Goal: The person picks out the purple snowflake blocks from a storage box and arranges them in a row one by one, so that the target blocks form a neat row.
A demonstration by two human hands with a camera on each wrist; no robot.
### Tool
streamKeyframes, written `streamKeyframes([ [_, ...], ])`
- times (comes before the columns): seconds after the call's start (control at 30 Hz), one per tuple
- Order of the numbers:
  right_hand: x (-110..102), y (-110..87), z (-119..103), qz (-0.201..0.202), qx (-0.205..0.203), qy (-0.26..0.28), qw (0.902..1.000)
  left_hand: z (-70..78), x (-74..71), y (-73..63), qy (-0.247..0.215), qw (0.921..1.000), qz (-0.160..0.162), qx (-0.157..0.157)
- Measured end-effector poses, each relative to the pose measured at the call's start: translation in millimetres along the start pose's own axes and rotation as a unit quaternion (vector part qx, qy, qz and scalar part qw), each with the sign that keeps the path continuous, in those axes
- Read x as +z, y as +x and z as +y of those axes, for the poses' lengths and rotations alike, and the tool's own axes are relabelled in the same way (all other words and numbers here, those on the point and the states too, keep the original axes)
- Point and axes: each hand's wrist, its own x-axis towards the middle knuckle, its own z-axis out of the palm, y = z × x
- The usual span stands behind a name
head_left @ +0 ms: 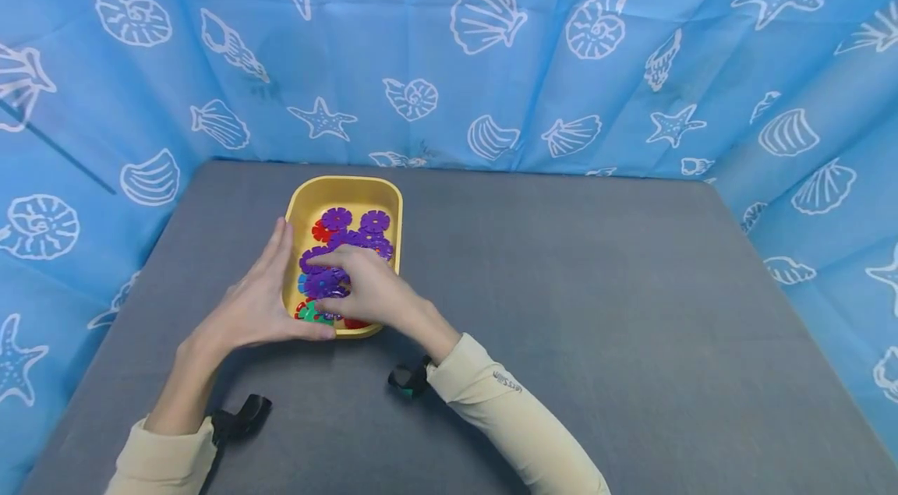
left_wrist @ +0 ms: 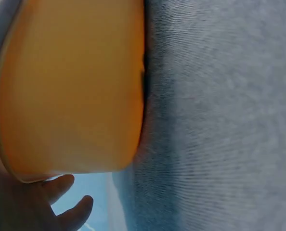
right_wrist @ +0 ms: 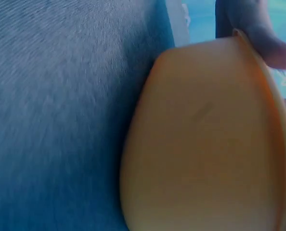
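Note:
A yellow plastic bin (head_left: 396, 206) stands on the grey table and holds several flower-shaped plastic discs, mostly purple (head_left: 337, 219), with red (head_left: 322, 231), green (head_left: 306, 312) and blue ones among them. My left hand (head_left: 256, 300) lies against the bin's left side, fingers extended, its thumb along the near rim. In the right wrist view the left thumb (right_wrist: 278, 50) overlaps that rim. My right hand (head_left: 375, 288) reaches into the bin from the right, thumb and index finger apart over the purple discs. Its other fingers are hidden.
A grey cloth-covered table (head_left: 596, 308) extends to the right of the bin. Behind and at the sides hangs a blue curtain (head_left: 449, 51) with white shells and starfish. Black straps with small cameras sit at both wrists, near the beige sleeves (head_left: 519, 409).

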Motion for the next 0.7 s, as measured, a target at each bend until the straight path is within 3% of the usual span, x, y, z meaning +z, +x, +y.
streamKeyframes([
  [0.3,6.7,11.1,0.4,-0.042,-0.005,-0.031,0.9986,-1.4,0.4,-0.1,0.002,0.9997,0.007,-0.023],
  [0.7,16.6,14.5,-4.3,-0.077,0.057,-0.127,0.9872,-2.4,3.7,-3.6,-0.023,0.9989,0.0,-0.042],
])
